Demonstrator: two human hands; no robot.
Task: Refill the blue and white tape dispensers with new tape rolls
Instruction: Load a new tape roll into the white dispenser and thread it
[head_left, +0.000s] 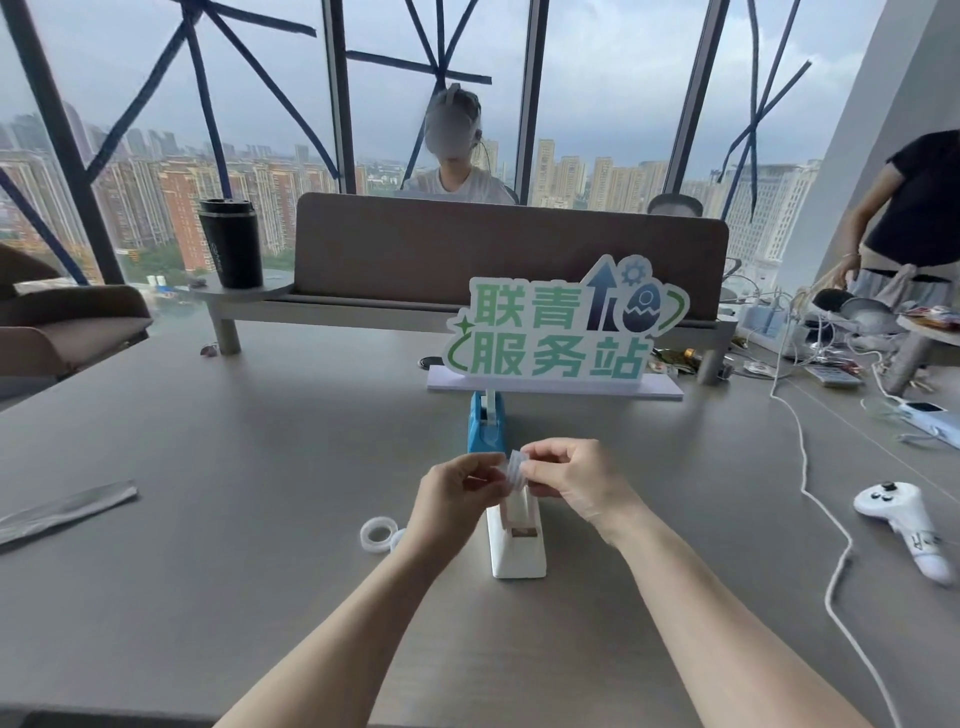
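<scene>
**Both hands on a tape roll above the white dispenser**

The left hand (457, 493) and the right hand (563, 480) meet over the grey table (260, 519), fingers pinched shut on a small clear tape roll (516, 469) held on edge between them. The left hand grips it from the left, the right hand from the right, thumbs and forefingers closed on it.

Directly below the roll stands the white tape dispenser (517, 540), its long body running toward the camera. Its open slot shows behind the hands; whether a roll sits inside cannot be told. Beyond it, in line, stands the blue tape dispenser (485, 428), with a white piece upright in its cradle.

To the left of the white dispenser, just beside the left wrist, a spare tape roll (377, 533) lies flat on the table. A white controller (904, 525) lies well apart on the right, and a green sign (561, 332) stands behind the blue dispenser.
</scene>
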